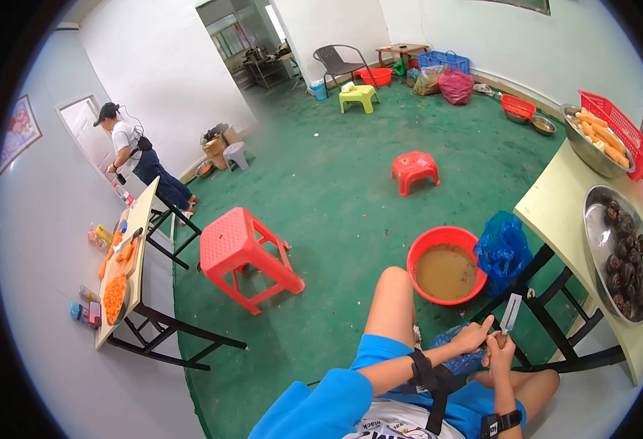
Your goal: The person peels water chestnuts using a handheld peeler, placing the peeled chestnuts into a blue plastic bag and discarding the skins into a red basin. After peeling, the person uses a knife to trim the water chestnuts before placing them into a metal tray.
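My right hand (498,352) is closed around the handle of a peeler (512,313), whose slotted metal blade points up. Just left of it, my left hand (471,337) reaches close to the handle with its index finger stretched out; I see nothing held in it. Both hands are over my lap, where a crumpled blue plastic bag (459,358) lies beneath the left hand. In front of my knees, a red basin (418,256) on the floor holds murky brown water. A blue plastic bag (503,249) rests against the basin's right side.
At right, a table (548,201) carries a steel bowl of dark round pieces (623,256) and a bowl of peeled orange-yellow pieces (603,137). A red stool (241,245) and a low red stool (414,170) occupy the floor. Another person (135,150) stands beyond the left table (140,252).
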`<state>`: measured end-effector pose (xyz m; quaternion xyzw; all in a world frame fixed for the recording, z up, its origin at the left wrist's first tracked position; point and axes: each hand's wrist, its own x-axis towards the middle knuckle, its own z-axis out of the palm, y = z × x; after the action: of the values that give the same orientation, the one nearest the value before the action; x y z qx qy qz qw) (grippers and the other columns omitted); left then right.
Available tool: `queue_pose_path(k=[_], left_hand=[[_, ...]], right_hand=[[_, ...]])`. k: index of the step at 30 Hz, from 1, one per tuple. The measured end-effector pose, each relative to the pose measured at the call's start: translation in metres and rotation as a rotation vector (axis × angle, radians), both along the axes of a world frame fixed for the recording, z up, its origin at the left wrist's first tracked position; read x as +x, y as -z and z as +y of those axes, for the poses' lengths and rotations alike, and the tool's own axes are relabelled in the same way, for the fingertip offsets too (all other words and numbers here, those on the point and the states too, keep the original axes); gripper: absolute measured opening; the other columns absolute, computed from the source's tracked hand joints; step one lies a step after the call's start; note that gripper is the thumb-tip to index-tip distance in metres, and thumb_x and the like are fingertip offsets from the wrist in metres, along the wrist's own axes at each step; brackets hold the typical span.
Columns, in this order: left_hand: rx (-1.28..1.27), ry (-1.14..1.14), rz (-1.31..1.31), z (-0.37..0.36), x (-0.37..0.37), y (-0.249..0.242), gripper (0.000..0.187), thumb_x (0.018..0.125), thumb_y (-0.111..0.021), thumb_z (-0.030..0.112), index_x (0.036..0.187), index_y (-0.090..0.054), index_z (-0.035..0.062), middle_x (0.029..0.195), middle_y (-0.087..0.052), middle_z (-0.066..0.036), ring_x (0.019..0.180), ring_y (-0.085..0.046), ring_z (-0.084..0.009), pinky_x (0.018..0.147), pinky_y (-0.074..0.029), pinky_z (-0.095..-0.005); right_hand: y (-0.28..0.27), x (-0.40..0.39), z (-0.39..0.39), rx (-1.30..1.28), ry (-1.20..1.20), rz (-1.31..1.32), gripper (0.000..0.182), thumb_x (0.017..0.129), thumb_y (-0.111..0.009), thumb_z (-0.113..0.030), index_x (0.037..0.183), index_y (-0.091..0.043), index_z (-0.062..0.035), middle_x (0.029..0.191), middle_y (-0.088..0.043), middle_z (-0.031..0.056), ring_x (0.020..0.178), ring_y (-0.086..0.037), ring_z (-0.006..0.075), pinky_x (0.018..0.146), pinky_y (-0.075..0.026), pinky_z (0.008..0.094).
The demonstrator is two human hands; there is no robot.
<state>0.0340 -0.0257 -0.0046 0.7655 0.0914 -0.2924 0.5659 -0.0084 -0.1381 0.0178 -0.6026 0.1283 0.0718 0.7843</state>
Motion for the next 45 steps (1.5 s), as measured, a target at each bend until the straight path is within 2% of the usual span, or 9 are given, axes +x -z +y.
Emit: queue_pose_path(k=[10, 15, 24, 27, 29, 31, 33, 42, 45], left_hand=[[-0.117, -0.110, -0.315, -0.003, -0.014, -0.005, 0.060, 0.079, -0.044, 0.053, 0.078, -0.057, -0.0056, 0.059, -0.055, -0.011, 0.049, -0.053, -0.0164, 0.049, -0.041, -0.0278], [-0.113, -0.140, -0.219, 0.002, -0.008, -0.005, 0.060, 0.077, -0.046, 0.055, 0.065, -0.059, -0.0030, 0.052, -0.053, -0.011, 0.052, -0.053, -0.0169, 0.048, -0.041, -0.0287], [-0.187, 0.097, 0.114, 0.014, 0.007, -0.015, 0.077, 0.079, -0.019, 0.066, 0.049, -0.051, 0.0025, 0.038, -0.042, -0.006, 0.031, -0.043, -0.0153, 0.031, -0.033, -0.0268], [-0.166, 0.208, 0.180, 0.018, 0.007, -0.022, 0.078, 0.077, -0.017, 0.068, 0.058, -0.058, 0.0041, 0.039, -0.038, -0.002, 0.031, -0.038, -0.0105, 0.030, -0.030, -0.0237], [-0.197, 0.287, 0.252, 0.019, 0.011, -0.010, 0.082, 0.074, -0.012, 0.072, 0.093, -0.063, 0.0112, 0.047, -0.044, -0.001, 0.034, -0.036, -0.0101, 0.032, -0.031, -0.0236], [-0.078, 0.320, 0.311, 0.019, 0.013, -0.018, 0.083, 0.073, -0.009, 0.072, 0.101, -0.061, 0.0146, 0.047, -0.044, -0.001, 0.034, -0.035, -0.0108, 0.033, -0.032, -0.0247], [-0.118, 0.262, 0.274, 0.014, 0.010, -0.021, 0.086, 0.073, -0.007, 0.072, 0.065, -0.057, 0.0030, 0.043, -0.042, -0.003, 0.035, -0.042, -0.0133, 0.034, -0.035, -0.0256], [-0.210, 0.034, 0.122, -0.001, -0.002, -0.029, 0.049, 0.082, -0.038, 0.042, 0.067, -0.055, -0.0021, 0.046, -0.046, -0.004, 0.035, -0.049, -0.0137, 0.031, -0.035, -0.0232], [-0.184, 0.070, 0.106, 0.001, -0.002, -0.031, 0.047, 0.084, -0.036, 0.042, 0.065, -0.053, 0.0016, 0.046, -0.047, -0.005, 0.036, -0.050, -0.0152, 0.033, -0.035, -0.0230]], right_hand=[[0.007, 0.000, -0.006, -0.116, 0.098, 0.027, 0.013, 0.075, -0.058, -0.009, 0.075, -0.049, 0.0007, 0.052, -0.049, 0.0064, 0.030, -0.040, 0.0090, 0.027, -0.029, 0.0201], [-0.004, -0.001, -0.004, -0.051, 0.039, 0.021, 0.015, 0.077, -0.058, -0.011, 0.080, -0.048, -0.0001, 0.055, -0.050, 0.0084, 0.029, -0.040, 0.0102, 0.027, -0.030, 0.0206], [-0.011, -0.008, -0.003, -0.124, -0.035, -0.083, 0.014, 0.073, -0.061, -0.004, 0.083, -0.051, -0.0011, 0.060, -0.049, 0.0049, 0.035, -0.040, 0.0068, 0.029, -0.029, 0.0185], [-0.012, -0.009, -0.006, -0.103, -0.020, -0.045, 0.011, 0.073, -0.060, -0.003, 0.080, -0.053, 0.0000, 0.059, -0.050, 0.0045, 0.035, -0.041, 0.0065, 0.029, -0.029, 0.0182], [-0.016, -0.010, -0.006, -0.118, -0.053, -0.089, 0.013, 0.073, -0.062, -0.007, 0.081, -0.056, 0.0010, 0.059, -0.053, 0.0053, 0.037, -0.044, 0.0067, 0.031, -0.032, 0.0189], [-0.009, -0.011, -0.008, -0.167, -0.057, -0.098, 0.013, 0.073, -0.061, -0.007, 0.083, -0.057, 0.0014, 0.059, -0.054, 0.0053, 0.038, -0.044, 0.0060, 0.032, -0.033, 0.0186], [0.000, -0.013, -0.007, -0.257, -0.004, -0.184, 0.012, 0.074, -0.060, -0.006, 0.082, -0.057, 0.0011, 0.058, -0.055, 0.0043, 0.038, -0.044, 0.0055, 0.033, -0.033, 0.0192], [0.001, -0.011, -0.002, -0.277, 0.160, -0.145, 0.009, 0.077, -0.057, -0.011, 0.078, -0.054, -0.0028, 0.056, -0.051, 0.0011, 0.037, -0.043, 0.0054, 0.033, -0.033, 0.0205], [0.007, -0.012, -0.008, -0.468, 0.108, -0.239, 0.015, 0.074, -0.061, -0.013, 0.079, -0.055, -0.0010, 0.062, -0.057, 0.0077, 0.054, -0.053, 0.0104, 0.049, -0.043, 0.0258]])
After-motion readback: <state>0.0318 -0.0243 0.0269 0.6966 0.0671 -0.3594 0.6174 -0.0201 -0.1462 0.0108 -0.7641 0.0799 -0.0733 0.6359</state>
